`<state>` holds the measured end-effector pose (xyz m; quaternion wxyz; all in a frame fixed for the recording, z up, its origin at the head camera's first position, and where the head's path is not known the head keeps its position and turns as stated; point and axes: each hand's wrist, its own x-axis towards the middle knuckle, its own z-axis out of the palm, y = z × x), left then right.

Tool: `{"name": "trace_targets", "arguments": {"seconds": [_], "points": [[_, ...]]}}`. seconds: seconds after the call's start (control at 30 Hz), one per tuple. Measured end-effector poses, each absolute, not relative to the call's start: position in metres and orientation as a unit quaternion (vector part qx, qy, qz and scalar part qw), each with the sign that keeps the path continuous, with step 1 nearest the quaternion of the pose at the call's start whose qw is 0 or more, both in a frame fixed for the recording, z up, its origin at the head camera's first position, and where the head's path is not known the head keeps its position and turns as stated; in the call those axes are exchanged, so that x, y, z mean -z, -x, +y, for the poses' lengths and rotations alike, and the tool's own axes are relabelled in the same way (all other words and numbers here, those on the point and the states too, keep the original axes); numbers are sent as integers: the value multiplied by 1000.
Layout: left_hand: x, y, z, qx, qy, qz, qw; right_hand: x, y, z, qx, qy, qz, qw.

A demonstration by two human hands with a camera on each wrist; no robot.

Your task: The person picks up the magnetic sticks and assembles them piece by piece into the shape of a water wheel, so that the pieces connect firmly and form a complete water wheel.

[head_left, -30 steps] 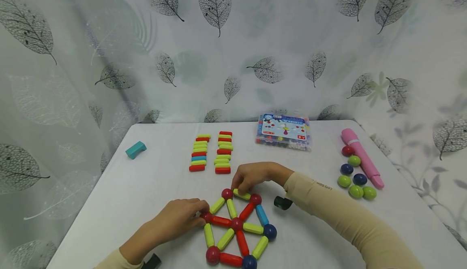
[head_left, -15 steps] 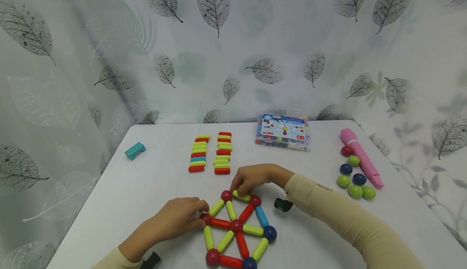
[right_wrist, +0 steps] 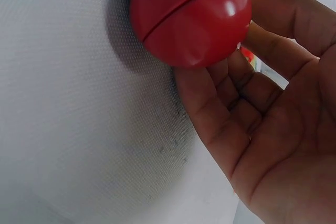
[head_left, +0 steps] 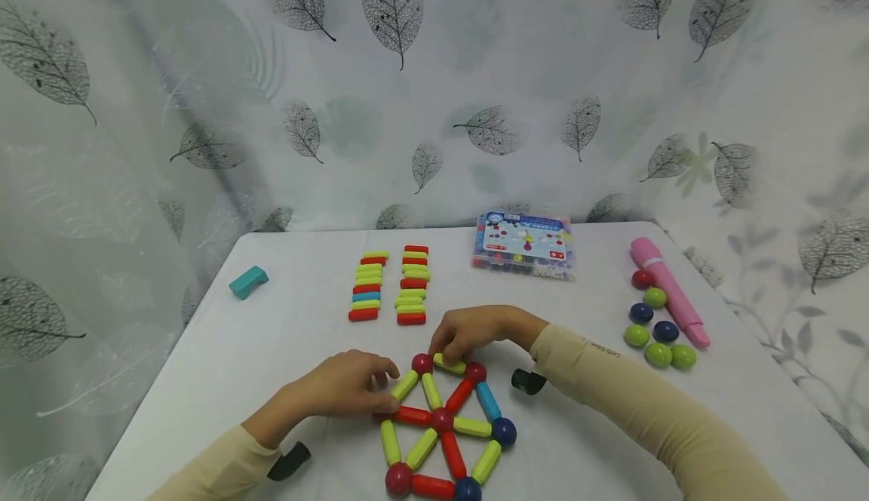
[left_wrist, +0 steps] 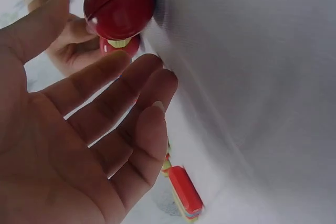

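Observation:
A flat wheel shape of magnetic balls and rods lies on the table, with a red ball (head_left: 441, 420) at its centre. At its far side my right hand (head_left: 468, 329) pinches a yellow-green rod (head_left: 449, 364), which lies between two red balls. In the right wrist view, the right fingers (right_wrist: 202, 106) are beside a large red ball (right_wrist: 191, 22) and the rod is hidden. My left hand (head_left: 342, 386) hovers at the wheel's left corner, partly covering the red ball there. Its fingers are loosely bent around nothing in the left wrist view, just below a red ball (left_wrist: 119, 6).
Two columns of loose rods (head_left: 411, 284) lie behind the wheel. A clear boxed set (head_left: 523, 246) stands at the back. Several loose balls (head_left: 641, 313) and a pink tube (head_left: 668, 290) are at right. A teal block (head_left: 248, 283) sits far left on the white table (head_left: 204, 380).
My left hand has come away from the red ball at the left corner, moving slightly up and to the right. The right hand stays on the yellow-green rod.

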<state>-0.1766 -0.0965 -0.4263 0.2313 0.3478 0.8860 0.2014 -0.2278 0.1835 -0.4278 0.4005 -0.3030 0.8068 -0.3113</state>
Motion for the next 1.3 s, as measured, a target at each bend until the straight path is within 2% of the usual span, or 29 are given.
{"name": "trace_targets", "arguments": {"seconds": [0.23,0.47,1.3], "points": [[434,184,-76,-250,-316,893,201,427,227,183,317,305,804,400],[443,193,-63,-271,-304,886,222,430,227,183,325,311,799,400],[442,188,-53,-264,-311,890,206,425,225,181,319,323,799,395]]}}
